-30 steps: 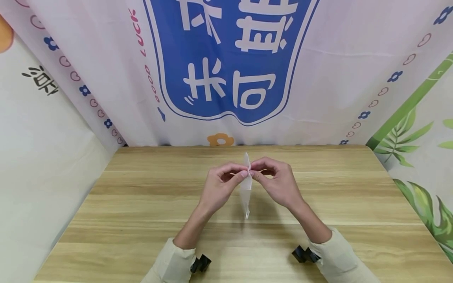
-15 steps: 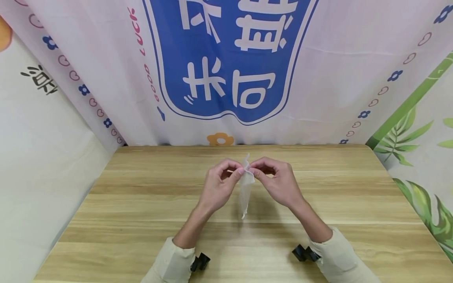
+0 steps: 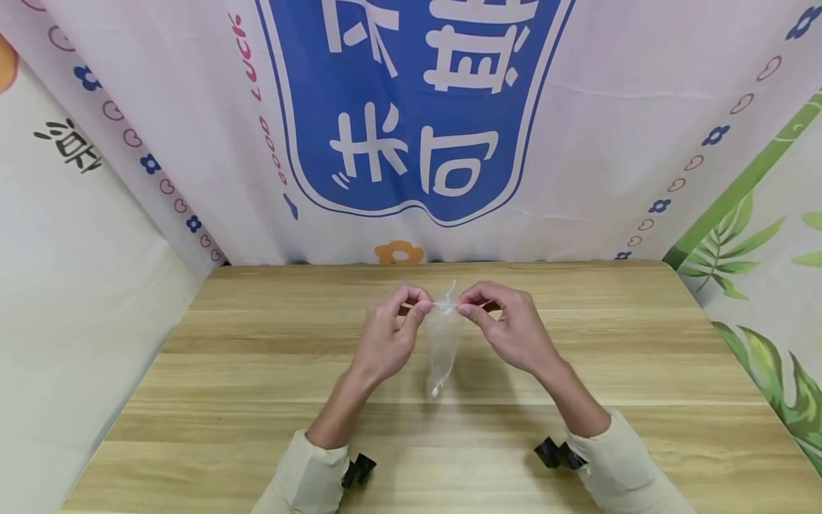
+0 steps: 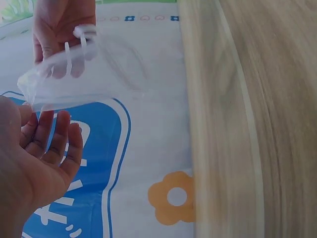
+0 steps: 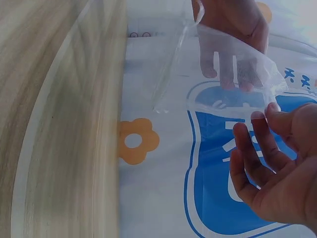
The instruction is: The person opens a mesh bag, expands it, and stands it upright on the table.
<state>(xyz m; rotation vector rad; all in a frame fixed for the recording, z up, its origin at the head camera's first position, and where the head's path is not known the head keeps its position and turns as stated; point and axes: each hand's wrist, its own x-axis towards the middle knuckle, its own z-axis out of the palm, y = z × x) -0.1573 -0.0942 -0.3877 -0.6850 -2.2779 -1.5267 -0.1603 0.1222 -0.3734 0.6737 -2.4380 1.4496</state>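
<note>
A thin, see-through whitish bag hangs above the table in the head view, its lower end narrowing to a small white tip. My left hand pinches the upper left edge between thumb and forefinger. On the opposite edge, my right hand has the same kind of pinch. In the left wrist view the bag spreads between both hands, and the other fingers show through it. A thin white strip or cord shows along the far end of the bag in the right wrist view.
The wooden table lies beneath both hands. Behind it hangs a printed curtain with a blue panel and an orange flower. Black wrist mounts sit by the cream sleeves.
Both hands have moved slightly apart, the left one leftward. The bag, earlier seen nearly edge-on, has widened between them, and its lower tip has swung a little left.
</note>
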